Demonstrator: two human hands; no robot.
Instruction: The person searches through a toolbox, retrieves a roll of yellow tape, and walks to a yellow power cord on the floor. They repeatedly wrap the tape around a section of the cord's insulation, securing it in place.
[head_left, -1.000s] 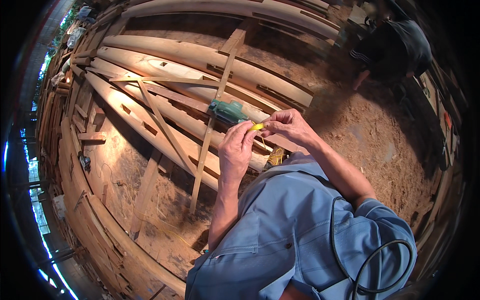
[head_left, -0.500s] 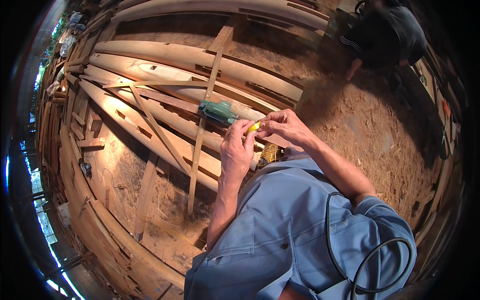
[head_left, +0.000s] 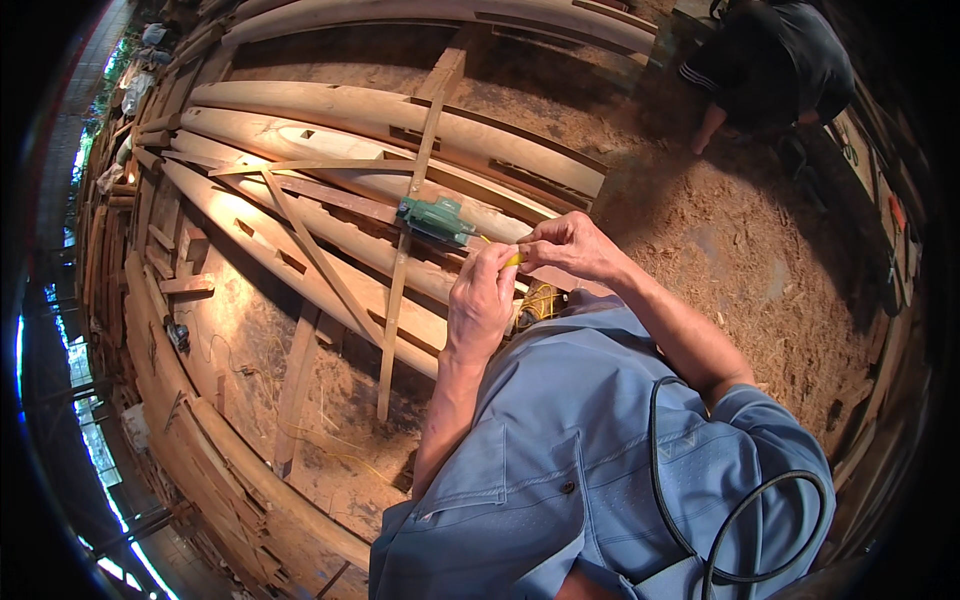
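Note:
Both hands meet in front of my waist, closed round a small yellow thing [head_left: 514, 259], mostly covered by fingers; its kind cannot be made out. My left hand [head_left: 479, 303] pinches it between thumb and fingertips. From the other side, my right hand [head_left: 574, 248] grips its right end with bent fingers. Just beyond the left fingertips, a green power tool [head_left: 435, 219], perhaps an electric planer, rests on the timbers beside a crossing wooden strip. Below the hands is a tangle of yellow cord [head_left: 541, 300], partly behind my shirt.
Long shaped timbers [head_left: 300, 135] with cut slots lie ahead, crossed by thin wooden strips [head_left: 395, 325]. Shavings [head_left: 730, 270] cover the ground at right. Another person [head_left: 770, 70] bends over at the far right. Planks [head_left: 200, 470] are stacked at left; a black cable [head_left: 760, 490] loops by my shirt.
My left fingers have closed further over the yellow thing, so less of it shows. My right hand has shifted slightly. The green tool has stayed in place.

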